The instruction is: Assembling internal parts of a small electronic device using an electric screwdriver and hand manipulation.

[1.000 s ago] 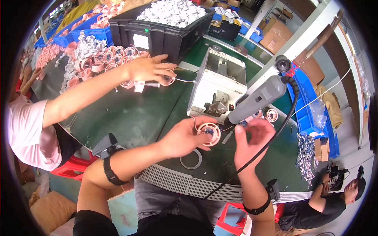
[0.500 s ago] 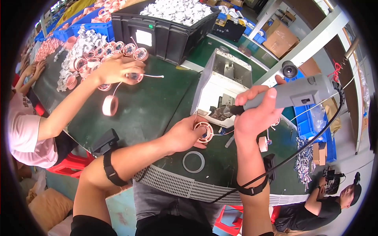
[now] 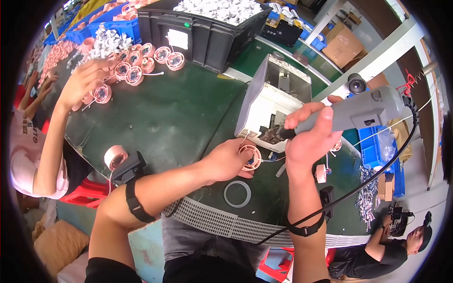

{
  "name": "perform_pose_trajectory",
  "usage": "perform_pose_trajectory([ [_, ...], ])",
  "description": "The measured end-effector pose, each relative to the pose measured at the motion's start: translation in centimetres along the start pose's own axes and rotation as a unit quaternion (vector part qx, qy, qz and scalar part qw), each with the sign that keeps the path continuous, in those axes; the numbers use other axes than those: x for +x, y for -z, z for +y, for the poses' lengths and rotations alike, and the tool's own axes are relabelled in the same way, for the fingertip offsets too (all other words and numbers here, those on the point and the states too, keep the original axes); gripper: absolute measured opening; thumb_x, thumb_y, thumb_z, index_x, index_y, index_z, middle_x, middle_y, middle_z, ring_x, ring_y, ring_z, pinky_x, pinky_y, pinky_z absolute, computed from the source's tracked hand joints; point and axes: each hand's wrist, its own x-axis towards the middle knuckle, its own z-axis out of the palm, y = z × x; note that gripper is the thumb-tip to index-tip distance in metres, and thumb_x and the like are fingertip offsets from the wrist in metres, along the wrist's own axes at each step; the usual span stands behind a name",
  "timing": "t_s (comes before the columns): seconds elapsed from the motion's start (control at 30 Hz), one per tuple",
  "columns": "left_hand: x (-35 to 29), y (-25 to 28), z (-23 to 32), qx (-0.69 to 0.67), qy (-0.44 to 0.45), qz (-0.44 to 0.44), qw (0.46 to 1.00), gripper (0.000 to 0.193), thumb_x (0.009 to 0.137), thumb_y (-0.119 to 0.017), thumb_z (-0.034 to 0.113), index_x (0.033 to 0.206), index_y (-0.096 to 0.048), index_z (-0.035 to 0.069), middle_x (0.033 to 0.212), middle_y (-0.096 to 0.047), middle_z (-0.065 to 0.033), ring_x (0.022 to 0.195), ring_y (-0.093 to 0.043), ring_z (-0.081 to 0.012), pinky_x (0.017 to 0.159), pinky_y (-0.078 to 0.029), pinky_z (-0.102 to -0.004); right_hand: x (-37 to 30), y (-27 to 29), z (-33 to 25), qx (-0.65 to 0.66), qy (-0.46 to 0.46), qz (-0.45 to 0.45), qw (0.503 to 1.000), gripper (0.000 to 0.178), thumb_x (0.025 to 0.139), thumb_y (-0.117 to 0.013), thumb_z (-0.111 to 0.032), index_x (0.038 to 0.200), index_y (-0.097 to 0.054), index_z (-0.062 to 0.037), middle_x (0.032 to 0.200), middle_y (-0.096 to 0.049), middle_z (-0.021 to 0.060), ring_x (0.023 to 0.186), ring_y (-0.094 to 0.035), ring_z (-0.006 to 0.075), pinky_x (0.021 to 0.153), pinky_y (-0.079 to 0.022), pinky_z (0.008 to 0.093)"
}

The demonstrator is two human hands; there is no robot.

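Observation:
My left hand [image 3: 227, 160] is closed around a pink round housing [image 3: 257, 162] with a small circuit board and a wire inside, held low over the green table in front of an open-fronted box. In my right hand [image 3: 307, 137] is a grey electric screwdriver [image 3: 351, 112], fingers wrapped round its body. Its dark tip points left at the metal mechanism [image 3: 273, 132] inside the white and grey box [image 3: 252, 111]; whether they touch, I cannot tell. A clear ring [image 3: 226, 194] lies on the table below my left hand.
A co-worker's hand [image 3: 87, 80] hovers by a cluster of pink housings [image 3: 134, 75] at the left. One pink housing [image 3: 114, 157] sits near my left forearm. Behind stands a black crate [image 3: 207, 45] of white parts. A black cable [image 3: 377, 172] crosses over my right forearm.
The co-worker's hand has drawn back leftward from the cluster. A loose pink housing has moved toward me, beside my left forearm. My hands keep the same holds; the view has shifted slightly.

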Motion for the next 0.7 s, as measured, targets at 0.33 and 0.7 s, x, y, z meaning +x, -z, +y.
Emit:
perform_pose_trajectory([
  [0.33,0.1,-0.3,-0.2,0.009,-0.013,0.016,1.0,0.026,0.103,-0.043,0.013,0.119,-0.055,-0.004,0.105,-0.064,-0.0141,0.088,-0.068,-0.0195,0.078,-0.062,-0.0336,-4.8,-0.4,-1.3,0.082,-0.114,-0.013,0.99,0.048,0.098,-0.052,-0.024,0.13,-0.033,0.0049,0.068,-0.053,0.0089,0.052,-0.053,0.0154,0.05,-0.048,0.0296],
  [0.7,-0.1,-0.3,-0.2,0.007,-0.021,0.025,0.999,0.028,0.104,-0.043,0.015,0.121,-0.054,-0.005,0.104,-0.065,-0.0142,0.088,-0.069,-0.0203,0.077,-0.062,-0.033,-5.6,-0.3,0.1,0.043,-0.097,-0.047,0.993,0.047,0.1,-0.05,-0.033,0.13,-0.034,-0.0008,0.072,-0.051,0.0098,0.051,-0.051,0.0163,0.048,-0.048,0.0317],
])
